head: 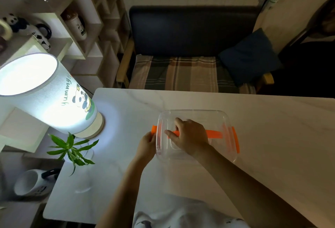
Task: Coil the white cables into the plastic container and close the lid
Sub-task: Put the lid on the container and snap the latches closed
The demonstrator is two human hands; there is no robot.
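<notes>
A clear plastic container (pixel 213 119) with its lid on stands on the white marble table (pixel 262 137). An orange handle (pixel 214 134) runs across the lid, and orange clips sit at the left end (pixel 154 129) and the right end (pixel 236 141). My left hand (pixel 146 145) grips the container's left edge by the orange clip. My right hand (pixel 190 137) lies on top of the lid with its fingers curled around the orange handle. No white cable shows in view.
A lit lamp with a panda print (pixel 54 97) stands at the table's left end beside a small green plant (pixel 70 148) in a glass. A white mug (pixel 32 182) lies lower left. A dark sofa (pixel 190 46) sits behind the table.
</notes>
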